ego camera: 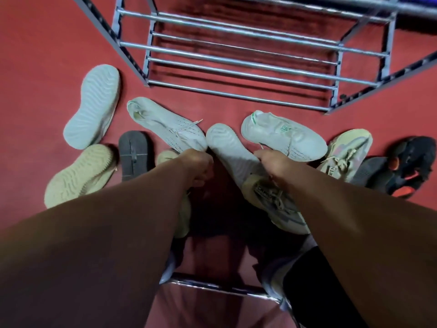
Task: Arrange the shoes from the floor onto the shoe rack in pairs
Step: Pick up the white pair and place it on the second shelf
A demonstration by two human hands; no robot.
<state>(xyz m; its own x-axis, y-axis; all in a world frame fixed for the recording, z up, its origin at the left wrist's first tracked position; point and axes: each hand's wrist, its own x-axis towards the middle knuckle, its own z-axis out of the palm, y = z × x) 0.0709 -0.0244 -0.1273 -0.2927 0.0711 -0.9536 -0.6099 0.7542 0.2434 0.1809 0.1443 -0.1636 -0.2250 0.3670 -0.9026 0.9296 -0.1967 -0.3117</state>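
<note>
Both forearms (106, 245) reach down before the shoe rack (248, 67), where the left hand (198, 166) clenches one white knit sneaker (165, 124) and the right hand (274, 164) grasps its green-trimmed mate (283, 136), a pair best lifted together with soles level, while a beige sneaker (343, 152) shows only "REN".

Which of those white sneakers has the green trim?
The white sneaker just beyond the right hand: green edges its heel collar and marks its tongue. The left white sneaker lacks that trim.

Bare red floor (212, 107) lies between the shoe rack (238, 72) and the crowded row of shoes (283, 138).
</note>
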